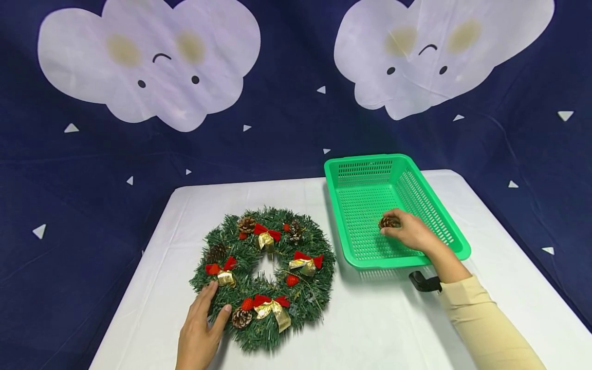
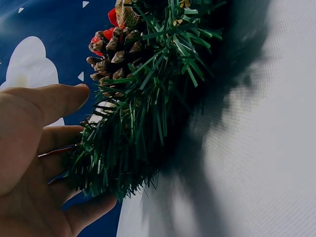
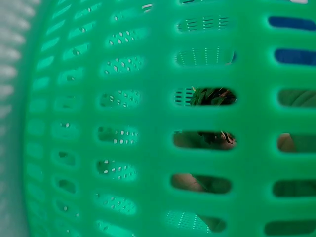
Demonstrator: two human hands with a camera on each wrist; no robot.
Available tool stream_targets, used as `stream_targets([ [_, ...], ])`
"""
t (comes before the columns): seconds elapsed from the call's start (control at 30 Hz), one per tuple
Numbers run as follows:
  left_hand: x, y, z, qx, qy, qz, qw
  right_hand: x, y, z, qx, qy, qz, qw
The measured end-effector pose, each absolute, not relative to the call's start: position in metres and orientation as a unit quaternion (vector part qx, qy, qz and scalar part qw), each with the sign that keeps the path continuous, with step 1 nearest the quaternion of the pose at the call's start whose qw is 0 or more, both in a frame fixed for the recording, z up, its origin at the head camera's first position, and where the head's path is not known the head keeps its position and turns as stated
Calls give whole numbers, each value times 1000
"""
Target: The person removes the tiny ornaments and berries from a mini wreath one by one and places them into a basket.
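Note:
A green wreath lies flat on the white table, decorated with red-and-gold bows, red berries and several pine cones. My left hand rests against its front left edge, thumb and fingers spread. In the left wrist view, the fingers touch the outer greenery and the thumb stands apart from it, near a pine cone. Inside the green basket, my right hand pinches a loose brown pine cone between thumb and fingers. The basket's slotted wall hides most of that hand in the right wrist view.
The basket stands at the table's right, a short gap from the wreath. Behind the white tablecloth hangs a dark blue curtain with clouds. A black camera mount on my right wrist sits just outside the basket's front rim.

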State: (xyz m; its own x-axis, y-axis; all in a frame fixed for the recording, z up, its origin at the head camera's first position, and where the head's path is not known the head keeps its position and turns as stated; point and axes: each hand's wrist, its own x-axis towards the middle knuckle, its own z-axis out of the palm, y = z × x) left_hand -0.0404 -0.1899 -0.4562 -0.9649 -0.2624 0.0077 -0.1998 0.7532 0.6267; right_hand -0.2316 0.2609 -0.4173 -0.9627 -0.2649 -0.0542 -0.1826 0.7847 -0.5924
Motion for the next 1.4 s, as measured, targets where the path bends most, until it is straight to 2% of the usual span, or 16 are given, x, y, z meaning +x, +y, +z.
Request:
stream_targets([
  [0.2, -40, -190, -456, 120, -937, -325, 51, -232, 261, -417, -118, 938, -317, 75],
  [0.53, -41, -191, -455, 113, -937, -325, 56, -229, 254, -407, -113, 939, -323, 43],
  [0.87, -40, -190, -456, 115, -938, -323, 51, -219, 225, -393, -121, 927, -353, 20],
  [1.4, -39, -190, -456, 114, -937, -326, 58, -210, 190, -386, -163, 909, -381, 34],
])
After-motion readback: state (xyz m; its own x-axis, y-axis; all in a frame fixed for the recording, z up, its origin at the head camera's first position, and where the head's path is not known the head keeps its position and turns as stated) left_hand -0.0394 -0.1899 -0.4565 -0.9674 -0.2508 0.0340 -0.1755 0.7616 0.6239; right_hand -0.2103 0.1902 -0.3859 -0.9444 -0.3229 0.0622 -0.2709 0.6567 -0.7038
